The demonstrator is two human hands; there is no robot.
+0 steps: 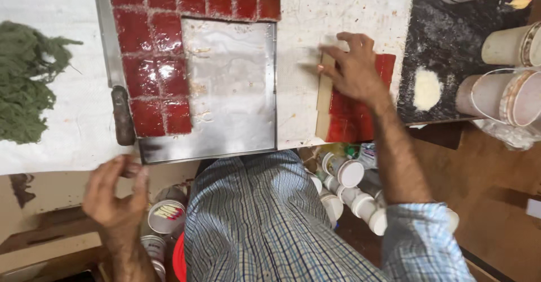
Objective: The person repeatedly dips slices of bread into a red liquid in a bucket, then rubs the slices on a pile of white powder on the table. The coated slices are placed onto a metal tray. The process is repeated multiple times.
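At the worktop's near edge, the left hand hangs loosely open, holding nothing. Farther in, right of the metal tray, the right hand presses spread fingers on stacked red tiles beside a wooden strip. Tile-laying seems underway; next likely needs lifting one tile to the tray's bare corner.
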